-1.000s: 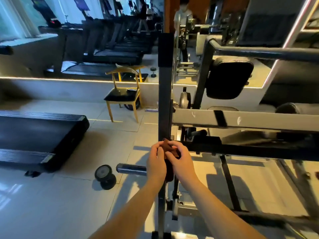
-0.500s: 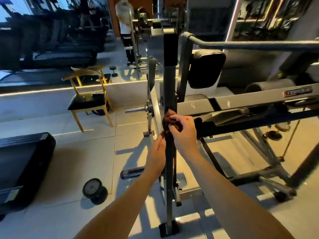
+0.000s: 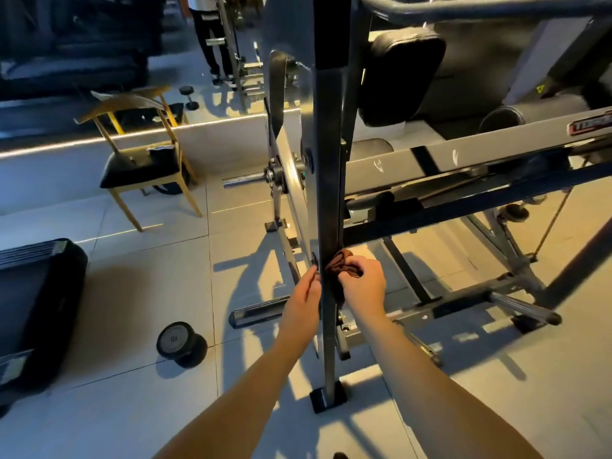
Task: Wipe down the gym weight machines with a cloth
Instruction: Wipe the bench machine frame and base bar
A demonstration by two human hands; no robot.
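Head cam on my feed is looking down along both bare forearms to a tall dark metal upright post (image 3: 328, 160) of the weight machine. That post runs down to a black foot plate (image 3: 328, 399) on the pale tiled floor (image 3: 132, 293).

The dark brown bunched-up cloth (image 3: 341, 268) is low on the post, pressed against its right face, just under where the black crossbar (image 3: 463, 210) meets it. The right hand (image 3: 362, 286) has its fingers curled round the cloth, gripping it against the metal. The left hand (image 3: 303, 299) sits on the opposite edge of the post at about the same height. Its fingertips disappear behind the steel, so I honestly can't tell whether it's gripping anything or just resting there.

Other stuff around:
- a black round dumbbell (image 3: 182, 344) lies on the floor to the left, near a chrome bar sleeve (image 3: 261, 314)
- a wooden chair with a black seat (image 3: 142, 167) stands further back by the mirror wall
- a black treadmill end (image 3: 33, 309) is at the far left
- a black padded rest (image 3: 402, 74) sits up high to the right of the post, above a grey horizontal beam (image 3: 463, 160)
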